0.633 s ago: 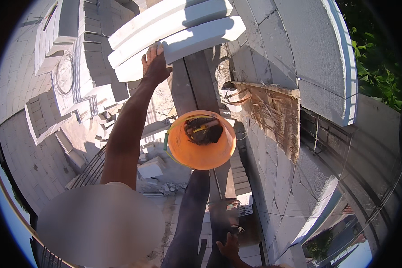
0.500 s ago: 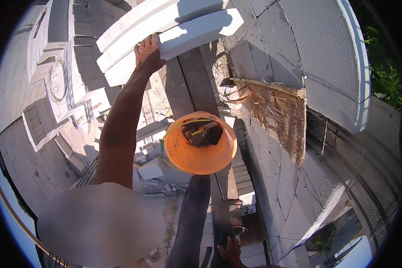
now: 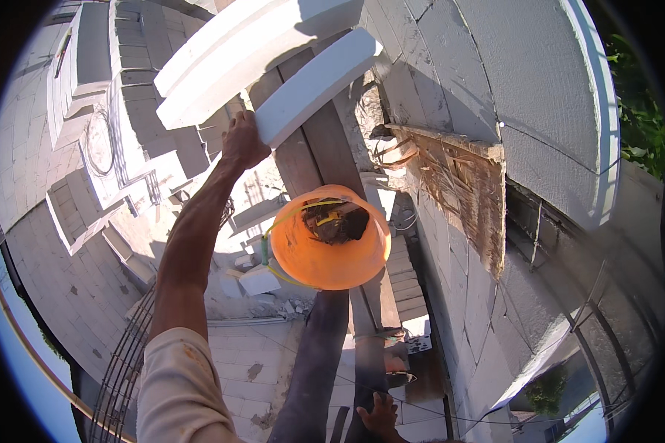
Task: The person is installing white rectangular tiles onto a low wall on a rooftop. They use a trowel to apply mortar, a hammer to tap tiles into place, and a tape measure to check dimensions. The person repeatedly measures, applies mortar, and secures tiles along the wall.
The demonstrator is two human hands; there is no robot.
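My left hand [image 3: 244, 142] is closed on the near left end of a white building block [image 3: 319, 87]. That block lies slanted over the grey planks [image 3: 294, 159], its far end toward the wall on the right. Just beyond it are more long white blocks [image 3: 251, 63], side by side and apart from the held one. Nearer to me stands an orange bucket [image 3: 331, 255] with a yellow handle and dark, dirty contents, among them something yellow. At the lower edge, my right hand [image 3: 379, 415] has its fingers spread over my dark trouser leg; it holds nothing.
A light block wall [image 3: 451, 295] rises along the right, with a rough, splintered wooden board [image 3: 462, 188] against it. White blocks and rubble [image 3: 262, 280] lie below to the left of the bucket. Steel mesh [image 3: 125, 362] runs at lower left.
My left hand has moved nearer, swinging the front block's left end toward me and away from the others. My right hand and the bucket are nearly unchanged.
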